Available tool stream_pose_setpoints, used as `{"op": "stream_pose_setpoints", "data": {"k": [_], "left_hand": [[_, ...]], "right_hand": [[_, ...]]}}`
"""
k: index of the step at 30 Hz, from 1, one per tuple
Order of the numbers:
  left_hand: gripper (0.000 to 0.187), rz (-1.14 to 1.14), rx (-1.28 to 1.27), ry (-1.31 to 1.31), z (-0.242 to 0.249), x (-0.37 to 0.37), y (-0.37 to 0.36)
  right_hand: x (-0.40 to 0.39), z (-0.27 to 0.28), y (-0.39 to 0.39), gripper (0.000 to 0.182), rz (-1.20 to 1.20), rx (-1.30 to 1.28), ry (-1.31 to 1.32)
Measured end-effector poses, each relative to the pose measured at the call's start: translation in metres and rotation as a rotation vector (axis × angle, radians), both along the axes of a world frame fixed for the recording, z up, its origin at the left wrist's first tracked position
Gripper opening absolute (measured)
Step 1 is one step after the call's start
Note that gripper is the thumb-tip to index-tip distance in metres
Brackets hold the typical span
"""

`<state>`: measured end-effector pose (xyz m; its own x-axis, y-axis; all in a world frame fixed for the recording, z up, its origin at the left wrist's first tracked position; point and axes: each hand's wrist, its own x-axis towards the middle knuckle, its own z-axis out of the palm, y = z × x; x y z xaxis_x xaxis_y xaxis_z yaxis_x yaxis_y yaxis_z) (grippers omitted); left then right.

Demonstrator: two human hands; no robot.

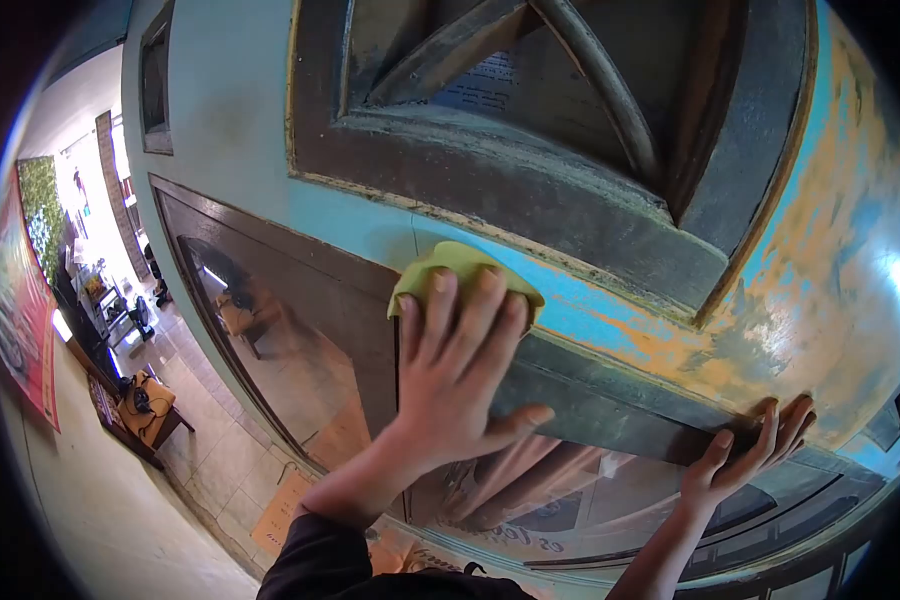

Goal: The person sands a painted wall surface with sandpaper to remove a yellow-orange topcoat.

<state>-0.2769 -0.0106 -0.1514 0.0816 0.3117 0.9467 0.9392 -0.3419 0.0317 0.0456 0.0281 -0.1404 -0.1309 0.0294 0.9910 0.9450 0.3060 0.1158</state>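
A yellow-green cloth or sheet (460, 262) lies against the blue wall strip between the upper vent frame and the glazed frames below. My left hand (455, 350) presses it there, fingers over its face and thumb out to the right. At the lower right, my right hand (755, 450) rests on the dark wooden frame's top edge with its fingers apart and nothing visible in it. Around the strip (610, 325), blue paint shows patches of orange, and the wall at right (800, 300) is mottled orange, grey and blue.
Above is a dark wooden vent frame (490, 215) with crossed bars. Below are glass panes (270, 330) in brown frames. At the left, farther down, a chair (145, 410) with dark items stands on a tiled floor, near a red banner (25, 310). Cardboard (282, 510) lies below.
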Motion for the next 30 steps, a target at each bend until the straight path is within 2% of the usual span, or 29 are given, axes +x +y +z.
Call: {"op": "stream_pose_setpoints", "data": {"k": [4, 8, 11, 13, 16, 20, 23, 24, 27, 28, 30], "left_hand": [[0.086, 0.076, 0.071, -0.147, 0.012, -0.028, 0.011], [0.087, 0.034, 0.019, 0.009, -0.003, 0.004, 0.006], [0.086, 0.068, 0.036, -0.152, 0.021, -0.028, 0.007], [0.087, 0.06, 0.028, -0.122, 0.018, -0.031, 0.01], [0.089, 0.03, -0.039, 0.001, 0.002, 0.004, 0.0], [0.09, 0.122, -0.031, -0.142, 0.02, -0.03, 0.001], [0.093, 0.165, -0.086, -0.029, 0.013, -0.013, -0.002], [0.093, 0.112, -0.069, 0.05, 0.007, -0.002, -0.002], [0.095, 0.184, -0.055, 0.063, 0.013, -0.021, -0.001], [0.092, 0.142, -0.014, -0.112, 0.017, -0.032, 0.003], [0.092, 0.114, -0.009, -0.123, 0.015, -0.024, 0.003]], "right_hand": [[0.0, 0.0, 0.0, 0.055, 0.007, -0.003, 0.003], [-0.001, -0.001, 0.0, 0.055, -0.009, 0.005, 0.005], [0.0, 0.0, 0.0, 0.055, -0.013, 0.002, 0.005], [-0.001, -0.001, 0.0, 0.055, -0.011, -0.002, 0.007], [0.0, -0.001, 0.001, 0.055, -0.014, 0.001, 0.008], [0.001, -0.001, 0.0, 0.055, -0.015, 0.003, 0.001], [0.0, -0.002, 0.001, 0.055, -0.003, 0.006, 0.011], [0.0, -0.002, 0.001, 0.055, 0.0, 0.007, 0.01], [0.001, -0.002, 0.001, 0.055, 0.0, 0.011, 0.01], [0.001, -0.001, 0.002, 0.055, 0.002, 0.012, 0.005], [0.0, -0.001, 0.001, 0.055, 0.004, 0.011, 0.009]]}}
